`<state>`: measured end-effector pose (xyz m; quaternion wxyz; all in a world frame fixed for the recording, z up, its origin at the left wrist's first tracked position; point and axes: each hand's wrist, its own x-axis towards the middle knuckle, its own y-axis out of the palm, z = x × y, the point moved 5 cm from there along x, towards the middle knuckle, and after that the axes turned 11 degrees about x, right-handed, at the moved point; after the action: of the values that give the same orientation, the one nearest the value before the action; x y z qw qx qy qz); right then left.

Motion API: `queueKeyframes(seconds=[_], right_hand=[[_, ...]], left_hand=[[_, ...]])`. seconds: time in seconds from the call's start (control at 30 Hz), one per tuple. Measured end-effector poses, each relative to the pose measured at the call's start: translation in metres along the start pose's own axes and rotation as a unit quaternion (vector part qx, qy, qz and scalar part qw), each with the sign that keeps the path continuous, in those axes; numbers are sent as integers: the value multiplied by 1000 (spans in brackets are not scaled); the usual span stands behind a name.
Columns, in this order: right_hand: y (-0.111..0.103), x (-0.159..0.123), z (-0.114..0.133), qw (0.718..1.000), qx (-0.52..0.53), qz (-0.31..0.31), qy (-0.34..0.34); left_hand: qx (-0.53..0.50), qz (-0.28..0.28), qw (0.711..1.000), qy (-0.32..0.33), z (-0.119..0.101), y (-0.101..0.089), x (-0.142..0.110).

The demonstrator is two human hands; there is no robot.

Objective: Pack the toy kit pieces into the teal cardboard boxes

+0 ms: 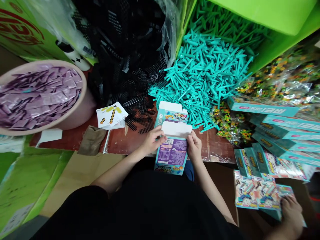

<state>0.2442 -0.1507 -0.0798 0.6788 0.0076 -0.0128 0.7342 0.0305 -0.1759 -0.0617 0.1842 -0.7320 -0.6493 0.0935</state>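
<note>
A printed teal and purple cardboard box stands out toward me at the table's front edge, its white end flap raised. My left hand pinches the left end of that flap between thumb and fingers. At the opposite corner, my right hand is closed on the flap and the box's edge. Whether the box holds anything is hidden. Just beyond it lies a heap of turquoise plastic sticks. Printed instruction cards rest to the left of my hands.
Black perforated plastic pieces spill across the back. A pink tub of purple sachets is at left, near a brown cloth. Bags of small coloured pieces and stacked boxes fill the right, where another person's hand touches a box.
</note>
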Motion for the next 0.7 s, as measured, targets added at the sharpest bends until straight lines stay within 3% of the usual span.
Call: queueKeyframes(seconds=[0.1, 0.3, 0.4, 0.57, 0.7], right_hand=[[-1, 8, 9, 1000, 14, 1, 9], [1, 5, 36, 987, 16, 162, 15], [1, 7, 41, 987, 5, 149, 55], [2, 13, 37, 992, -7, 77, 100], [4, 5, 37, 994, -3, 82, 67]], left_hand=[[14, -35, 999, 31, -5, -9, 6], [-41, 24, 999, 24, -13, -17, 4], [-37, 32, 999, -11, -17, -22, 7], [-58, 7, 996, -72, -15, -22, 20], [-70, -4, 997, -33, -15, -18, 12]])
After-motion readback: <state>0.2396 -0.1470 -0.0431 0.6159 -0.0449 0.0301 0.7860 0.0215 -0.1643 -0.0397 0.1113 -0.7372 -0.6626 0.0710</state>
